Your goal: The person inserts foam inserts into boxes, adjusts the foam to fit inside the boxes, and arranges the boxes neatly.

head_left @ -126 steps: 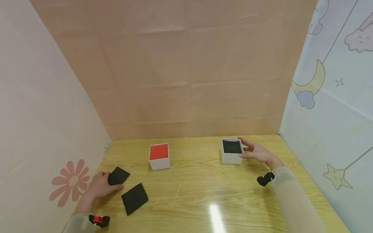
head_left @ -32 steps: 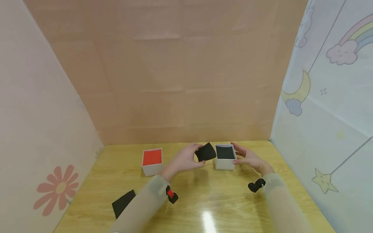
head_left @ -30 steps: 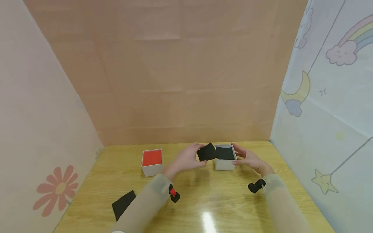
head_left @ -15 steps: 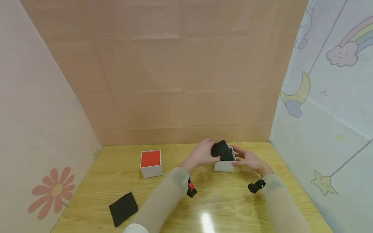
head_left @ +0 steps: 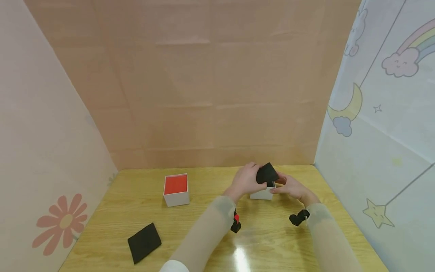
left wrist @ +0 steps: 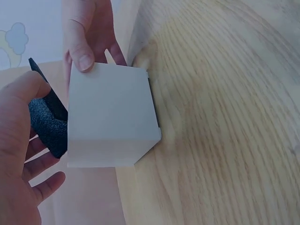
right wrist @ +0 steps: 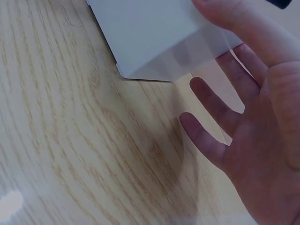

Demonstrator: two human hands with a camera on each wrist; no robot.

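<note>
My left hand (head_left: 251, 180) pinches a black foam square (head_left: 267, 173), tilted, right over the open top of a small white box (head_left: 261, 195). The left wrist view shows the same foam square (left wrist: 47, 124) bent between thumb and fingers of my left hand (left wrist: 28, 140), against the white box (left wrist: 110, 117). My right hand (head_left: 283, 186) rests at the box's right side. In the right wrist view its thumb (right wrist: 234, 28) lies on the box wall (right wrist: 154, 33) while the other fingers (right wrist: 211, 112) are spread off it. The box's inside is hidden.
A second white box with a red top (head_left: 176, 188) stands to the left on the wooden table (head_left: 210, 211). Another black foam square (head_left: 144, 241) lies flat near the front left. Paper walls close in the table at the left, back and right.
My left hand has carried the black foam square from the table's left across to the white box and now holds it over the opening. My right hand has stayed at the box.
</note>
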